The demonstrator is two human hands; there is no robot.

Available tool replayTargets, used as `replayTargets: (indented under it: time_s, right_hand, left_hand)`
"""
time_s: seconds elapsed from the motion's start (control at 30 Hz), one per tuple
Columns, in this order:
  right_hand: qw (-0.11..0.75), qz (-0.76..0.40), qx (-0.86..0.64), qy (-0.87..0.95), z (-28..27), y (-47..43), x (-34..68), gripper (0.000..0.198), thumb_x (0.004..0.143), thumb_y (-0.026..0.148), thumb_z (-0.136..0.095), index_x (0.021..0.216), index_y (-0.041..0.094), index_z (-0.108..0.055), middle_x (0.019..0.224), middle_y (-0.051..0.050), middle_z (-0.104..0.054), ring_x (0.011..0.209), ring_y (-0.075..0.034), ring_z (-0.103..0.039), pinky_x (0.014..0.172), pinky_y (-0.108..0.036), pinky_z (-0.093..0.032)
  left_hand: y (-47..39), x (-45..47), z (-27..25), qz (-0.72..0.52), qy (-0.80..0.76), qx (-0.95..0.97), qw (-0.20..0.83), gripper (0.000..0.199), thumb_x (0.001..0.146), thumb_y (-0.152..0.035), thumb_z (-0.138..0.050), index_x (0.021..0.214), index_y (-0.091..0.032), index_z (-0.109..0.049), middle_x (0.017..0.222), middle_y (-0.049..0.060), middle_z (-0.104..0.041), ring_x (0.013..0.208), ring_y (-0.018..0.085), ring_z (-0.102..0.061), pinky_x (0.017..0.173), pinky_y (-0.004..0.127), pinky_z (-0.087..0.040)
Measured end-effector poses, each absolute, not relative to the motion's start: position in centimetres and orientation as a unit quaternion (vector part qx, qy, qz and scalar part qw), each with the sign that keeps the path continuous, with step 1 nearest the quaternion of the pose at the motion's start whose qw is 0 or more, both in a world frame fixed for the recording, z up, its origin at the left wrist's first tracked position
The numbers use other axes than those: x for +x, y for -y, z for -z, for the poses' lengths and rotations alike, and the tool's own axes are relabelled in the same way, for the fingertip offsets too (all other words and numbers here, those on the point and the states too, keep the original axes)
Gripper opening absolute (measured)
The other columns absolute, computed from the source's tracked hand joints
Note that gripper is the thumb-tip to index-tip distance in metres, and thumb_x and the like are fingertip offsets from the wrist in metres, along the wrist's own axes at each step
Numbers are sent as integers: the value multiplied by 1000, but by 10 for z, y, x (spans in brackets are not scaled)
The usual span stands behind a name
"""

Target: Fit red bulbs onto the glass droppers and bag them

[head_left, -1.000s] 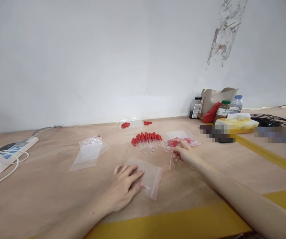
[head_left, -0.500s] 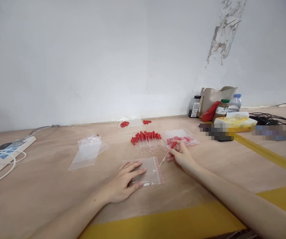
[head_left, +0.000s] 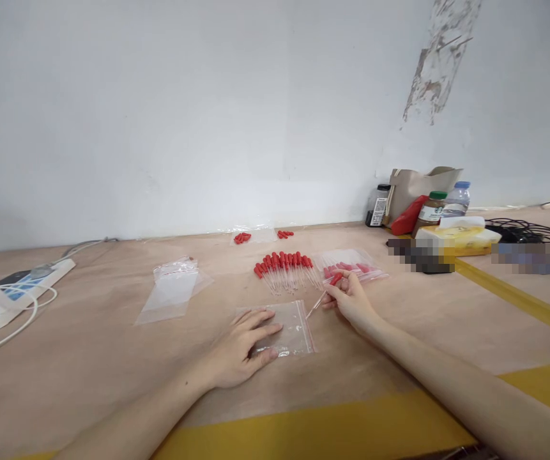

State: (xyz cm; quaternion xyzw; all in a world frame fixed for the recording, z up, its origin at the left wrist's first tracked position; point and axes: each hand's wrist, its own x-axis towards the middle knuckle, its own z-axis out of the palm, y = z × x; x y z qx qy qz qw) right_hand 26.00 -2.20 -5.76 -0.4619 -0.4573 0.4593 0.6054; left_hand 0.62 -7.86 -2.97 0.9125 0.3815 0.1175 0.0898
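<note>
My left hand (head_left: 243,348) lies with fingers spread on a clear zip-lock bag (head_left: 290,327), flat on the table. Between the fingertips of my right hand (head_left: 347,297) is a dropper with a red bulb (head_left: 335,278); its thin clear tube slants down to the left, the tip by the bag's zip edge. Whether the tip is inside the bag I cannot tell. Just beyond the bag, several red-bulbed droppers (head_left: 285,267) lie fanned in a row. Behind my right hand is a filled zip-lock bag (head_left: 365,262) with red bulbs showing through it.
Flat clear bags (head_left: 172,291) are piled at left. Loose red bulbs (head_left: 242,238) lie near the wall. Cables and a power strip (head_left: 30,284) are at far left; bottles (head_left: 430,211), a tissue pack (head_left: 461,237) and black cables (head_left: 519,229) stand or lie at right.
The whole view has shifted slightly. My right hand still holds the dropper, its tip near the bag's edge; my left hand stays on the bag.
</note>
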Motion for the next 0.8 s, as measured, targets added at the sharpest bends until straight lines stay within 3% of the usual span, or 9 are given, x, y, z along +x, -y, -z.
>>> replayTargets:
  time_s: [0.23, 0.37, 0.5, 0.63, 0.8]
  right_hand:
    - [585, -511, -440, 450, 53, 31, 257, 40, 63, 26, -66, 91, 23, -38, 62, 7, -53, 54, -11, -58, 54, -28, -53]
    - [439, -578, -452, 519, 47, 35, 269, 35, 56, 28, -72, 76, 18, -45, 60, 4, -57, 53, -10, -57, 55, -25, -50]
    - [312, -542, -442, 643, 44, 34, 281, 30, 53, 32, -74, 67, 14, -55, 55, 2, -59, 47, -7, -52, 45, -20, -41]
    - [329, -490, -409, 696, 46, 33, 273, 27, 50, 31, -74, 65, 13, -60, 60, 1, -61, 53, -8, -52, 50, -20, -40]
    - [317, -497, -413, 694, 46, 41, 255, 25, 56, 30, -70, 72, 13, -61, 53, 4, -54, 45, -6, -45, 44, -19, -35]
  left_hand:
    - [82, 14, 29, -134, -403, 902, 78, 41, 86, -47, -39, 122, -28, -46, 132, 5, -40, 121, 24, -34, 99, 43, -26]
    - [82, 19, 30, -147, -418, 893, 78, 39, 90, -43, -32, 125, -29, -42, 130, 2, -44, 119, 21, -36, 98, 42, -27]
    - [79, 18, 32, -157, -420, 890, 82, 39, 90, -41, -33, 126, -28, -40, 130, 2, -44, 119, 21, -37, 98, 41, -27]
    - [78, 18, 33, -159, -415, 893, 74, 40, 88, -42, -37, 125, -28, -43, 128, 1, -46, 118, 21, -37, 97, 41, -28]
    - [80, 21, 32, -163, -407, 896, 65, 37, 88, -41, -37, 122, -29, -46, 127, 2, -47, 118, 22, -38, 96, 41, -29]
